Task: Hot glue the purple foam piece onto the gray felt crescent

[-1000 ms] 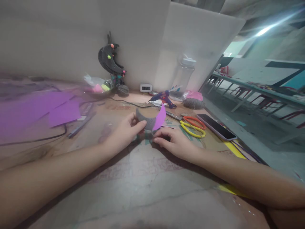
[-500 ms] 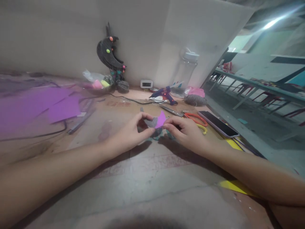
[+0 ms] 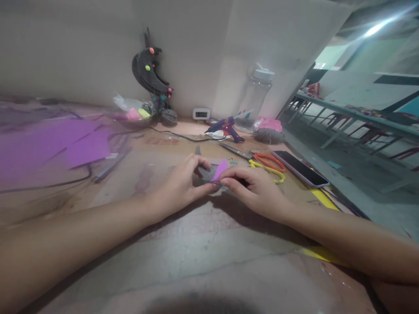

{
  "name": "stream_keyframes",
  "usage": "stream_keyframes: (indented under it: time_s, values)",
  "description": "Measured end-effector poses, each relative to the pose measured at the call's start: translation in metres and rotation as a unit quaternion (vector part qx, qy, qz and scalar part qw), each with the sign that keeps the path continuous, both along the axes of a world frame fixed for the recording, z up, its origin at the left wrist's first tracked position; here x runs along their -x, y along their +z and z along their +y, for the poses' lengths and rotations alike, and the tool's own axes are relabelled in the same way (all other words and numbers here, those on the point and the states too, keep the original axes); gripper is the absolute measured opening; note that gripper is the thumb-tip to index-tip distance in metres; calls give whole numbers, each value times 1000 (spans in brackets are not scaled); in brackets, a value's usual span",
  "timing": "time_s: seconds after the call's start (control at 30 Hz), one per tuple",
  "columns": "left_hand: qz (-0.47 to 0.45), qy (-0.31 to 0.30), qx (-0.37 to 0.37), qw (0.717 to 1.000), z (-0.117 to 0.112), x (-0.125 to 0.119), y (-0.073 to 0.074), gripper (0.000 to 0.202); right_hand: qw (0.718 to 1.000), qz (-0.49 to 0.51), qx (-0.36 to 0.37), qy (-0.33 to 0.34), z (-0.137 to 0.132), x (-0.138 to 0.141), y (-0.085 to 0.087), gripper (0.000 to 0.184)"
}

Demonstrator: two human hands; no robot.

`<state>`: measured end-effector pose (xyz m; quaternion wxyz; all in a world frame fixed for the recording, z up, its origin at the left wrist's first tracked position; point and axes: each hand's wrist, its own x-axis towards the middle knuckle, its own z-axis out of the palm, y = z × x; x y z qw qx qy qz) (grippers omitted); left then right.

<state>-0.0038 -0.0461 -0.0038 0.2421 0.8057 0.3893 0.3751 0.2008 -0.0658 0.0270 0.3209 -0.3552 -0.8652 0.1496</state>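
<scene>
My left hand [image 3: 193, 179] is closed on a small purple paper cut-out [image 3: 219, 169] that has a pointed tip. Grey yarn [image 3: 207, 172] is wound around the part of it nearest my left fingers. At the cut-out's lower right edge, my right hand [image 3: 250, 185] pinches what looks like the yarn strand, mostly hidden by the fingertips. The thumbs of both hands almost meet below the piece. Just beyond my right hand lie scissors [image 3: 266, 165] with orange and yellow handles.
A phone [image 3: 299, 168] lies right of the scissors. Behind are a glue gun [image 3: 225, 128], a yarn ball [image 3: 269, 134], a bottle [image 3: 257, 98], a small clock [image 3: 200, 114] and a bowl [image 3: 137, 117]. A dark crescent [image 3: 149, 72] leans against the wall; purple sheets [image 3: 88, 146] lie left.
Both hands have dropped slightly with the cut-out, and my right fingertips have moved a little left and down along its lower edge. More of the yellow scissor handle shows.
</scene>
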Motion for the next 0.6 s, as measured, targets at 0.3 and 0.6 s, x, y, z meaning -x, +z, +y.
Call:
stream_keyframes:
  time_s: [0.3,0.6]
  values:
    - [14,-10,-29,999,-2,1,1,30,999,-27,22,-25,6,-7,10,19]
    - [-1,3,-17,1000,-5,1,3,26,996,-32,72,-45,33,-26,15,17]
